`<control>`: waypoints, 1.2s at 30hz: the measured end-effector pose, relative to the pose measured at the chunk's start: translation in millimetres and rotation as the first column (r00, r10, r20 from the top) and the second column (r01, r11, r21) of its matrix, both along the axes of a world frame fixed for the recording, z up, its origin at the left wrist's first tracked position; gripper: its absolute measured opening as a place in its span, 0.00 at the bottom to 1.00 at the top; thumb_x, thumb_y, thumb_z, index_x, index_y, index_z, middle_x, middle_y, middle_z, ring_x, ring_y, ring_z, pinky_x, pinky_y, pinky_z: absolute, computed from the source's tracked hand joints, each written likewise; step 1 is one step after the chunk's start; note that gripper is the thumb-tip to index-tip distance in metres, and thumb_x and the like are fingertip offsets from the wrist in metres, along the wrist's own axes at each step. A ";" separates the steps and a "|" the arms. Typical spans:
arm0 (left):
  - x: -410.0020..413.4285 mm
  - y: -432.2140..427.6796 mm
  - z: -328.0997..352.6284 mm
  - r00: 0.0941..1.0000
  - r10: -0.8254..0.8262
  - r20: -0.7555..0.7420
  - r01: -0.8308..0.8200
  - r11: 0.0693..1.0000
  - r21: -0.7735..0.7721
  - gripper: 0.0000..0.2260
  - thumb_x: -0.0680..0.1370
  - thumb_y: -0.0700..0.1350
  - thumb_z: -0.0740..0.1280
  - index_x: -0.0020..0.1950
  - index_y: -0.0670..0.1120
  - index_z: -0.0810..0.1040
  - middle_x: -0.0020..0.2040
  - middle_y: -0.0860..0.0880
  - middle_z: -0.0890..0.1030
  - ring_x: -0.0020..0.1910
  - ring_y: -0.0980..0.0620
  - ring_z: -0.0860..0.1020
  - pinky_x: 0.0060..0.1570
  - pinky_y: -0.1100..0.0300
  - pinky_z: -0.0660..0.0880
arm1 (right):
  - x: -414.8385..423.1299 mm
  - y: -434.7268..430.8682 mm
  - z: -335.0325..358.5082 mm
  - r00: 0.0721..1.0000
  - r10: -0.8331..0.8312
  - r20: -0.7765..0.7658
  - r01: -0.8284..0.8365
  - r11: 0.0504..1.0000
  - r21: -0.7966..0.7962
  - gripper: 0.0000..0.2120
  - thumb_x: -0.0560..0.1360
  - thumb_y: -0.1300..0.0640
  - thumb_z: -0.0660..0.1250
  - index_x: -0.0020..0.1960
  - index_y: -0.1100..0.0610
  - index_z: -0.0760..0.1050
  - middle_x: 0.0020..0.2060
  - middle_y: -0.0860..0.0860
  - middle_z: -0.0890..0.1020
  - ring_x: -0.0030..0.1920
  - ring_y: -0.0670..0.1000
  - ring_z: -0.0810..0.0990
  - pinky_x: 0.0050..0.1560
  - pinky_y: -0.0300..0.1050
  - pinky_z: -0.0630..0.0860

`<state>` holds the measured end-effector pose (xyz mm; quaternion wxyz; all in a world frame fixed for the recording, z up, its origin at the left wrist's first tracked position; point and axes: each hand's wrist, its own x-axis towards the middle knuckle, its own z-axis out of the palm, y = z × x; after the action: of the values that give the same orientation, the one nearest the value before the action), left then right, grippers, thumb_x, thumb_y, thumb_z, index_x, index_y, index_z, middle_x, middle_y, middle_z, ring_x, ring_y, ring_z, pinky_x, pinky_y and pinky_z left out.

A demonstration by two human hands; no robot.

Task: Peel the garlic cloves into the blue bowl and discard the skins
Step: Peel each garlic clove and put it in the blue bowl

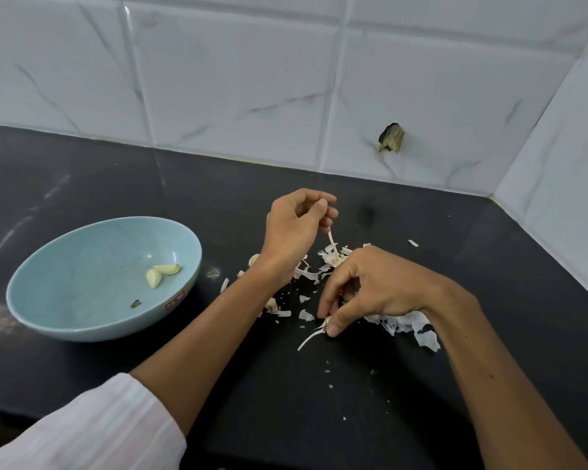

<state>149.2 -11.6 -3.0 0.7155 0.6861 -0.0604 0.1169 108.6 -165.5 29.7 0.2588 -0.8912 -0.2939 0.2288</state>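
Garlic peeling, mid-step. Black counter (82,171); blue bowl (82,286) at left w/ 2 peeled cloves (160,273) inside. L hand (296,228), raised, pinches a skin strip (331,239) btwn thumb & fingertips. R hand (374,290), low among loose skins (418,330), pinches what looks like a clove (326,324) w/ a skin tail. Likely best: drop strip on the pile, then grip clove firmly & pull skin lengthwise, in 1 piece.
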 end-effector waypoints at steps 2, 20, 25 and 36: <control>-0.2 0.1 -0.3 1.000 -0.005 -0.003 0.005 1.000 0.005 0.09 0.83 0.37 0.64 0.53 0.45 0.84 0.43 0.47 0.86 0.41 0.55 0.81 0.47 0.60 0.81 | 1.0 -0.3 -2.4 0.999 0.030 0.037 -0.030 1.000 -0.001 0.07 0.70 0.54 0.79 0.48 0.51 0.87 0.42 0.43 0.86 0.39 0.38 0.80 0.42 0.30 0.72; -5.6 -4.7 -1.1 0.987 -0.160 -0.020 0.160 0.987 -0.005 0.06 0.81 0.44 0.70 0.54 0.42 0.84 0.45 0.45 0.87 0.41 0.52 0.83 0.45 0.59 0.81 | 16.0 -17.0 -4.7 0.733 -0.675 0.089 0.408 0.540 0.736 0.02 0.78 0.58 0.72 0.49 0.56 0.82 0.40 0.52 0.87 0.41 0.50 0.87 0.52 0.48 0.84; -9.0 -6.5 -0.5 0.975 -0.220 0.018 0.221 0.972 -0.078 0.07 0.77 0.42 0.74 0.53 0.40 0.84 0.43 0.41 0.86 0.41 0.49 0.84 0.47 0.57 0.83 | 15.9 -16.5 -4.7 0.713 -0.701 -0.007 0.427 0.426 0.798 0.04 0.75 0.61 0.75 0.49 0.58 0.82 0.40 0.53 0.87 0.44 0.52 0.88 0.58 0.56 0.82; -4.5 -4.9 -5.7 0.986 -0.121 0.113 0.120 0.993 0.015 0.06 0.75 0.41 0.76 0.51 0.42 0.87 0.43 0.46 0.88 0.44 0.45 0.86 0.52 0.51 0.83 | 17.8 -15.2 -8.9 0.708 -0.690 0.150 0.359 0.535 0.765 0.09 0.72 0.57 0.77 0.52 0.56 0.86 0.40 0.50 0.88 0.42 0.50 0.88 0.52 0.47 0.83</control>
<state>144.7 -16.5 -8.7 0.7138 0.6764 -0.1431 0.1120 126.4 -180.6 20.8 0.5540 -0.8012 -0.1156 -0.1944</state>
